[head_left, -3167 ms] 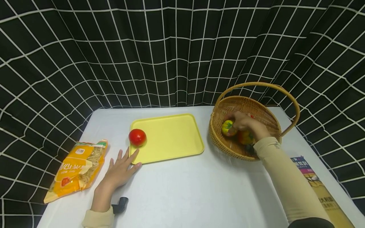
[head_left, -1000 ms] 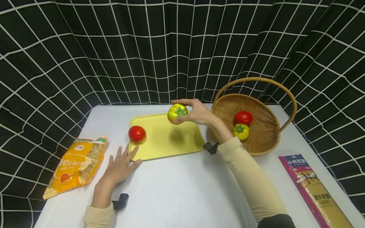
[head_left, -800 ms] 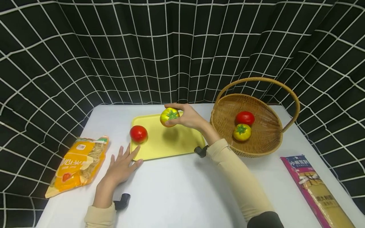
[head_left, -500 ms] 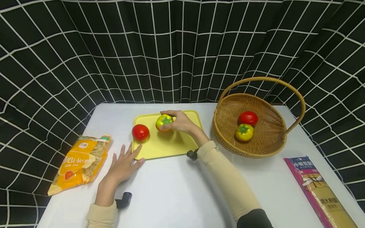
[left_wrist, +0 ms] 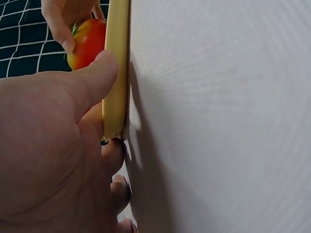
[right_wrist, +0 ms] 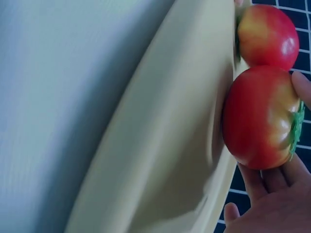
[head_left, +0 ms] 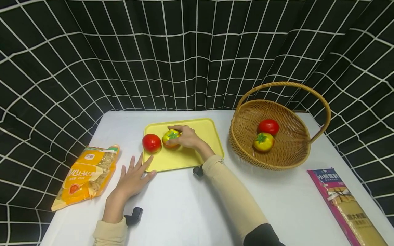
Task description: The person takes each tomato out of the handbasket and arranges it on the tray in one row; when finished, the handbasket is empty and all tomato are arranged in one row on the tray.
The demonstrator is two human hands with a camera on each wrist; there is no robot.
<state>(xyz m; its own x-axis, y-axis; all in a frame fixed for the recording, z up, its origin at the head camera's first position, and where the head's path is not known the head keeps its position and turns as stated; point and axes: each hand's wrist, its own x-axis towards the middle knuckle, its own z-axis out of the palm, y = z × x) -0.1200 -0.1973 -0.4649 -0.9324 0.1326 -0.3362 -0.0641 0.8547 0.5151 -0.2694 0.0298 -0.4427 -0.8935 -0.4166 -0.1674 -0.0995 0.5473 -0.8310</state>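
Observation:
My right hand (head_left: 188, 138) holds a yellow-and-red tomato (head_left: 168, 138) with a green leafy top, low over the left part of the yellow tray (head_left: 203, 131). Just left of it on the tray sits a red tomato (head_left: 152, 143). In the right wrist view the held tomato (right_wrist: 260, 119) appears against the other one (right_wrist: 269, 36), with the thumb on one side and fingers on the other. My left hand (head_left: 132, 179) lies with spread fingers at the tray's front left corner. The left wrist view shows its thumb (left_wrist: 99, 77) against the tray's rim (left_wrist: 116, 73).
A wicker basket (head_left: 289, 150) with a tall handle stands right of the tray. Inside are a red tomato (head_left: 268, 126) and a yellow one (head_left: 263, 142). An orange pasta bag (head_left: 87, 176) lies at left, a long spaghetti packet (head_left: 347, 205) at right. A dark grid curtain (head_left: 191, 51) hangs behind.
My right hand has taken the yellow-and-red tomato out of the basket, carried it left and lowered it beside the red tomato. The left hand has stayed at the tray corner.

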